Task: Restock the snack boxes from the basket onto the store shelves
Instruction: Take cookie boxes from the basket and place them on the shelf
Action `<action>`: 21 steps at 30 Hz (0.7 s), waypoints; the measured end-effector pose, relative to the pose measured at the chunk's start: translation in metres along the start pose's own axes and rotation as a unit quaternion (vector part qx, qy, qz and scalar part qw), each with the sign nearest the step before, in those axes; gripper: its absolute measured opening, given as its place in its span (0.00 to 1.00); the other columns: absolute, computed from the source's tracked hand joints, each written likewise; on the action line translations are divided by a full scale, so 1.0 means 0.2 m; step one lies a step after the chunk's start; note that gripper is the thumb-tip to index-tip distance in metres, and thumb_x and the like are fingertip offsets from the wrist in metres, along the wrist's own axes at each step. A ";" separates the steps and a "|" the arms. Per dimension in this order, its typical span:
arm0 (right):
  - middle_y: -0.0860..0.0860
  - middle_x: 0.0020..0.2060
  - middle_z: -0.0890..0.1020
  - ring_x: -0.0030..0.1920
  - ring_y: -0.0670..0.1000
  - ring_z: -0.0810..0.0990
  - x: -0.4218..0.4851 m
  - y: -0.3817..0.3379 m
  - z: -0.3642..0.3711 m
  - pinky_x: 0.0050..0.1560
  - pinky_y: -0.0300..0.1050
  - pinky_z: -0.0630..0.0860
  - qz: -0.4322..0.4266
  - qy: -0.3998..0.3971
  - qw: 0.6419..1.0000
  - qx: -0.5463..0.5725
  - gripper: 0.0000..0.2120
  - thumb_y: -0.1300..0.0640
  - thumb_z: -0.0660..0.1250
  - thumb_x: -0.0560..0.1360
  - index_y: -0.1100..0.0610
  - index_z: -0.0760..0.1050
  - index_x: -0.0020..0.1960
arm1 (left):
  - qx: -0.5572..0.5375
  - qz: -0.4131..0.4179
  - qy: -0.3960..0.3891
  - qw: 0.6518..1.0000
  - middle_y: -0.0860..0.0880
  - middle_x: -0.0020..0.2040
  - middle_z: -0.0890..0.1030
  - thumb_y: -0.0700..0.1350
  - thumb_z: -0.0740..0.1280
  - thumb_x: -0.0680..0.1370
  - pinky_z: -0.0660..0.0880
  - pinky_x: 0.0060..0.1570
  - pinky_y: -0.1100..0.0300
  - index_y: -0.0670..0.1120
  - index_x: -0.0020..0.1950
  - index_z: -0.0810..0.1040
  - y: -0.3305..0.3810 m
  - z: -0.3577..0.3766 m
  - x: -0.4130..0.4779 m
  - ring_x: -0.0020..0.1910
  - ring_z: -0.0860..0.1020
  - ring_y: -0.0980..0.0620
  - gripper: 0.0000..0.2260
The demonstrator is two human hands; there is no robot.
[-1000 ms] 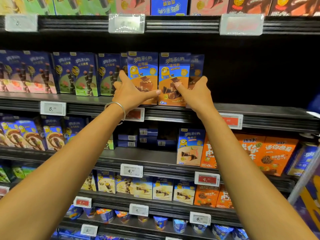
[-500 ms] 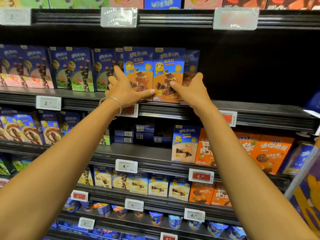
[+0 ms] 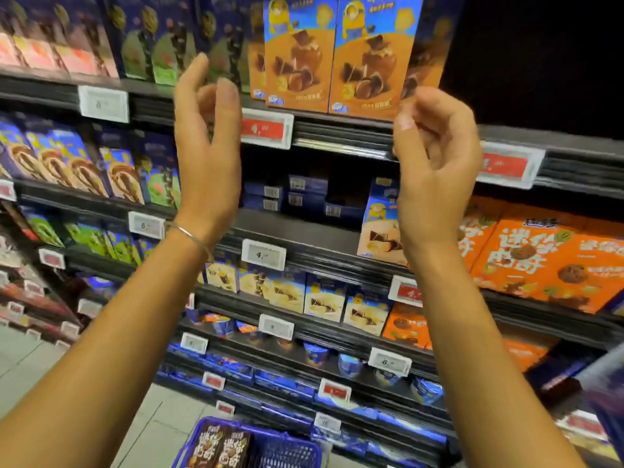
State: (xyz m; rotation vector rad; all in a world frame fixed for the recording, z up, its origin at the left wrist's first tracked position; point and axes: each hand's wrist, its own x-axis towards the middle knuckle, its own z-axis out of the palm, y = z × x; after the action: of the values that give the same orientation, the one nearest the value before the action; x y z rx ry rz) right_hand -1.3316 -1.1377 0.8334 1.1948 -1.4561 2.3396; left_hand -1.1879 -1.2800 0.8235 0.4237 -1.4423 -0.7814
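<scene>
Some of the basket (image 3: 287, 449) is cut off.

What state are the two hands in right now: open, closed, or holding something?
Left hand: open, fingers relaxed, holding nothing.
Right hand: open, fingers loosely curled, holding nothing.

Snack boxes (image 3: 297, 62): printed cardboard, glossy, catching glare. Shelves (image 3: 337, 135): dark, looks like painted metal, ribbed front rail with a dull sheen. Price-tag holders (image 3: 266, 128): clear plastic, shiny, with paper-like labels behind. Basket (image 3: 290, 450): blue plastic, moulded mesh walls. Dark boxes (image 3: 219, 447) inside it: glossy card. Bracelet (image 3: 190, 235) on the left wrist: thin bright metal, polished. Floor (image 3: 20, 366): pale tiles, smooth, low gloss.
</scene>
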 end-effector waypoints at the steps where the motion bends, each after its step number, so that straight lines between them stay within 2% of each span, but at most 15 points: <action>1: 0.57 0.53 0.82 0.53 0.52 0.82 -0.09 0.05 0.00 0.49 0.43 0.78 0.022 -0.025 0.999 0.017 0.13 0.61 0.68 0.78 0.63 0.75 0.62 | -0.018 -0.015 0.010 1.000 0.47 0.62 0.78 0.60 0.58 0.80 0.72 0.62 0.58 0.45 0.75 0.68 -0.04 -0.04 -0.09 0.62 0.77 0.52 0.28; 3: 0.61 0.50 0.83 0.51 0.60 0.83 -0.29 0.18 0.00 0.47 0.51 0.79 0.082 -0.085 0.993 0.018 0.11 0.58 0.67 0.78 0.60 0.76 0.60 | -0.034 -0.090 0.021 0.995 0.44 0.60 0.81 0.58 0.59 0.79 0.74 0.53 0.59 0.50 0.69 0.72 -0.13 -0.14 -0.27 0.56 0.81 0.51 0.21; 4: 0.63 0.49 0.83 0.50 0.61 0.83 -0.39 0.26 -0.01 0.46 0.51 0.79 0.125 -0.113 0.986 0.008 0.12 0.57 0.67 0.77 0.59 0.77 0.59 | -0.028 -0.140 0.017 0.990 0.45 0.58 0.82 0.56 0.59 0.79 0.75 0.48 0.61 0.51 0.65 0.74 -0.19 -0.20 -0.38 0.52 0.82 0.51 0.17; 6: 0.61 0.46 0.84 0.46 0.56 0.84 -0.61 0.41 -0.01 0.45 0.47 0.79 0.222 -0.152 0.963 -0.022 0.12 0.55 0.67 0.76 0.58 0.78 0.57 | 0.006 -0.225 -0.014 0.974 0.46 0.54 0.83 0.53 0.56 0.82 0.75 0.43 0.61 0.51 0.61 0.76 -0.35 -0.35 -0.63 0.44 0.83 0.51 0.14; 8: 0.55 0.46 0.85 0.47 0.51 0.84 -0.86 0.57 -0.04 0.45 0.43 0.79 0.311 -0.200 0.927 -0.064 0.08 0.57 0.70 0.77 0.56 0.79 0.56 | 0.061 -0.309 -0.048 0.948 0.46 0.54 0.83 0.54 0.54 0.85 0.75 0.43 0.59 0.49 0.61 0.77 -0.52 -0.50 -0.90 0.42 0.82 0.53 0.16; 10: 0.52 0.48 0.85 0.50 0.53 0.84 -1.11 0.74 -0.07 0.50 0.47 0.78 0.400 -0.254 0.874 -0.109 0.06 0.58 0.69 0.79 0.55 0.80 0.56 | 0.092 -0.405 -0.064 0.907 0.46 0.53 0.84 0.55 0.55 0.88 0.76 0.41 0.62 0.48 0.60 0.78 -0.69 -0.66 -1.14 0.40 0.82 0.57 0.16; 12: 0.57 0.49 0.85 0.52 0.57 0.83 -1.37 0.89 -0.09 0.53 0.53 0.78 0.483 -0.288 0.813 -0.148 0.07 0.58 0.68 0.80 0.58 0.79 0.56 | 0.104 -0.502 -0.071 0.856 0.46 0.50 0.84 0.59 0.55 0.85 0.79 0.40 0.61 0.46 0.56 0.80 -0.86 -0.80 -1.33 0.38 0.83 0.59 0.20; 14: 0.62 0.49 0.84 0.53 0.62 0.83 -1.62 1.02 -0.10 0.55 0.54 0.77 0.566 -0.281 0.757 -0.166 0.08 0.57 0.68 0.80 0.62 0.79 0.54 | 0.110 -0.571 -0.096 0.808 0.49 0.46 0.86 0.63 0.56 0.81 0.81 0.46 0.54 0.49 0.52 0.81 -1.01 -0.95 -1.50 0.43 0.85 0.53 0.22; 16: 0.61 0.47 0.83 0.51 0.61 0.82 -1.85 1.13 -0.10 0.53 0.51 0.75 0.635 -0.276 0.694 -0.196 0.07 0.56 0.68 0.80 0.60 0.78 0.48 | 0.109 -0.632 -0.105 0.760 0.51 0.44 0.88 0.60 0.56 0.85 0.83 0.43 0.58 0.49 0.51 0.82 -1.17 -1.09 -1.65 0.44 0.86 0.52 0.20; 17: 0.59 0.44 0.81 0.49 0.59 0.81 -1.97 1.18 -0.10 0.51 0.50 0.74 0.663 -0.269 0.667 -0.205 0.07 0.56 0.68 0.81 0.58 0.76 0.45 | 0.108 -0.663 -0.101 0.734 0.50 0.46 0.88 0.58 0.56 0.87 0.81 0.38 0.62 0.48 0.52 0.82 -1.24 -1.16 -1.72 0.42 0.87 0.54 0.20; 19: 0.58 0.40 0.75 0.40 0.54 0.77 -2.18 1.29 -0.08 0.42 0.49 0.75 0.717 -0.244 0.620 -0.206 0.08 0.57 0.67 0.81 0.57 0.74 0.44 | 0.102 -0.717 -0.112 0.681 0.44 0.53 0.85 0.56 0.54 0.88 0.78 0.34 0.66 0.46 0.61 0.82 -1.38 -1.27 -1.84 0.38 0.85 0.57 0.20; 21: 0.56 0.35 0.72 0.29 0.48 0.74 -2.37 1.39 -0.06 0.27 0.38 0.72 0.769 -0.192 0.572 -0.211 0.10 0.57 0.66 0.82 0.55 0.71 0.43 | 0.094 -0.750 -0.130 0.641 0.42 0.55 0.83 0.56 0.52 0.88 0.76 0.28 0.69 0.45 0.66 0.79 -1.49 -1.36 -1.95 0.33 0.84 0.60 0.22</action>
State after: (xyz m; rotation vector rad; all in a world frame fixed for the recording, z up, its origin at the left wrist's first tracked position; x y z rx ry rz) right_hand -1.1542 -1.1427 0.3130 -0.0538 -4.0092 1.6858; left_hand -0.9667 -1.2674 0.3077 1.8602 -1.1687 -2.0615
